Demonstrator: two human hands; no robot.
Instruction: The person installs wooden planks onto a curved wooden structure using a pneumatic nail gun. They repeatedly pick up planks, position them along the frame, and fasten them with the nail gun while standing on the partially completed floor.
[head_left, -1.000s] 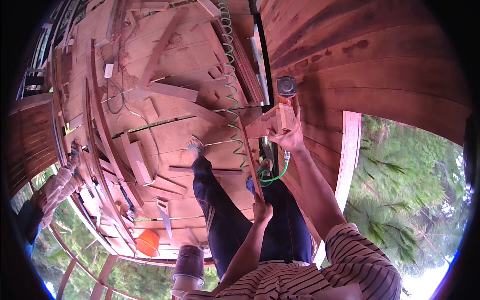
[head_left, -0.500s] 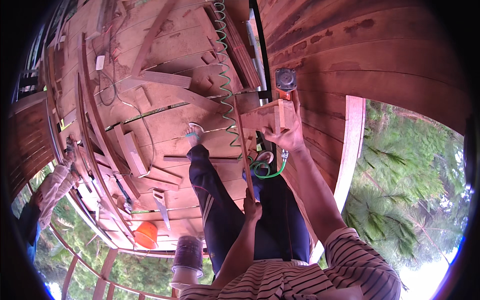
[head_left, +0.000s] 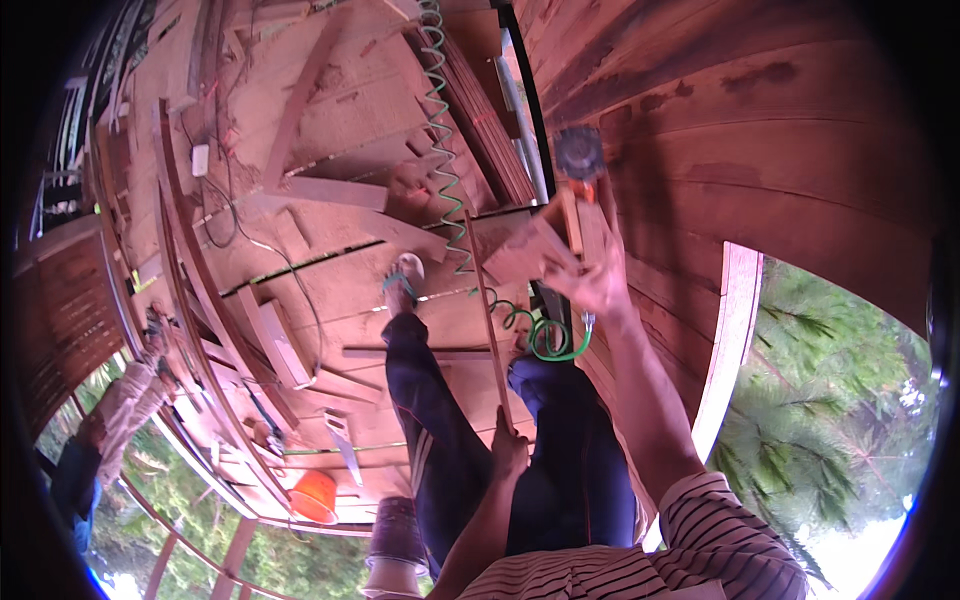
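My right hand (head_left: 592, 287) is closed around an air nailer (head_left: 578, 152) with a dark square head and an orange part below it. A green coiled hose (head_left: 560, 342) joins it near my wrist. Close beside that hand are a short board (head_left: 528, 250) and a pale wood piece (head_left: 572, 222); whether my fingers also hold these I cannot tell. Low in front of me, my left hand (head_left: 508, 452) grips the lower end of a long thin wood strip (head_left: 488, 320), which rises away from me between my legs.
A curved plank wall (head_left: 700, 130) rises on the right, with a pale frame edge (head_left: 728, 340) below. Loose boards (head_left: 280, 345), a handsaw (head_left: 343, 448) and an orange bucket (head_left: 314, 497) lie to the left. Another person's sleeve (head_left: 128, 405) shows at far left.
The whole view has shifted. Against the wall, the nailer and my right hand have moved slightly and look blurred, and the short board beside them is more tilted. My left hand keeps the strip.
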